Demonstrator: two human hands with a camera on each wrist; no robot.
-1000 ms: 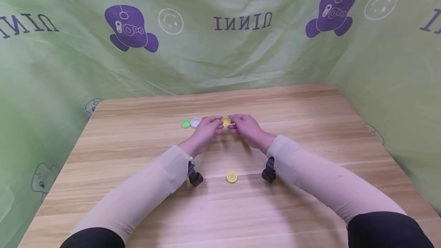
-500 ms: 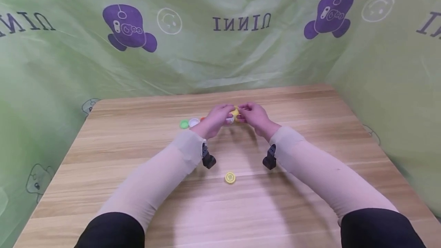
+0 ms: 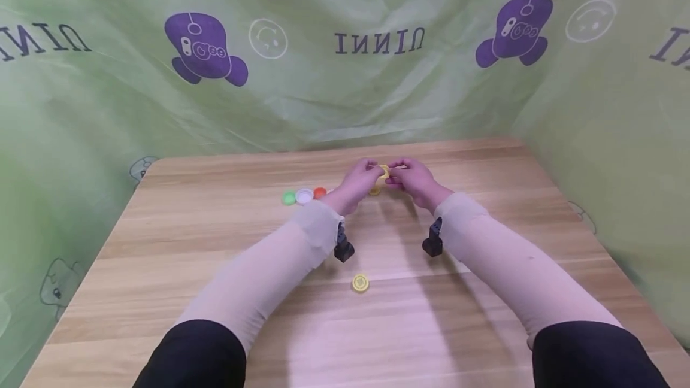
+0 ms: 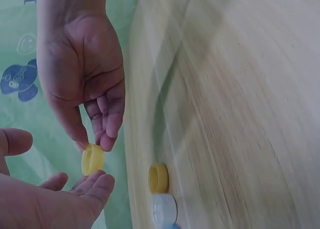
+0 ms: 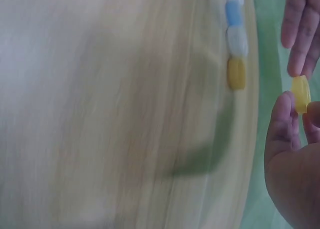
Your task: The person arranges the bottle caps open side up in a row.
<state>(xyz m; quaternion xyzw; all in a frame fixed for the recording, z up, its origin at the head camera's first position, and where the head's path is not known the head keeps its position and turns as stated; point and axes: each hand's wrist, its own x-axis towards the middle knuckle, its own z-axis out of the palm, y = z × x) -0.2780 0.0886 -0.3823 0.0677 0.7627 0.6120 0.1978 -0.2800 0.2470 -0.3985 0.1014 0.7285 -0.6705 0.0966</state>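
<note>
A yellow bottle cap (image 4: 93, 160) is in the air above the far part of the table, on edge in the left wrist view. My right hand (image 3: 418, 184) pinches it between thumb and fingers. The fingertips of my left hand (image 3: 358, 183) are right at the cap's other side, its thumb spread well apart in the left wrist view. Below the hands, another yellow cap (image 5: 236, 73) ends a row on the table, beside a white cap (image 5: 237, 41) and a blue cap (image 5: 233, 14).
The row continues left with an orange cap (image 3: 320, 193), a white cap (image 3: 304, 196) and a green cap (image 3: 288, 197). One more yellow cap (image 3: 360, 283) lies nearer on the wooden table (image 3: 215, 238). A green printed cloth (image 3: 377, 94) hangs behind.
Both hands have moved right and farther away, up from the row, with the yellow cap. The left hand's fingers have uncovered the orange cap. The near yellow cap has stayed put.
</note>
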